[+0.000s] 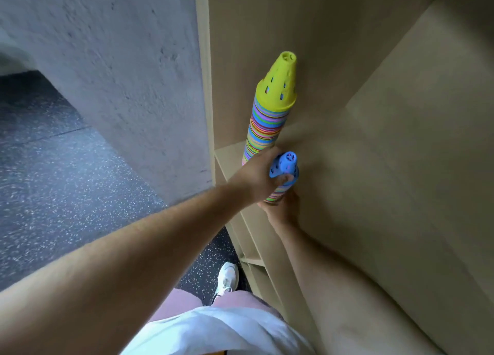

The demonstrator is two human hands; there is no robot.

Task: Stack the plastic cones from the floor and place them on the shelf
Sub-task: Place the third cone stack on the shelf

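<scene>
While your left hand [258, 177] and right hand [283, 207] clamp the short cone stack [280, 178], it could topple the tall stack [270, 114] at 12 o'clock.

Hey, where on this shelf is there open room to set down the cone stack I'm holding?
The shelf board is bare to the right of the tall yellow-topped stack, out toward the back panel. It is crowded at the left front corner, where that stack, both hands and the blue-topped stack meet.
</scene>
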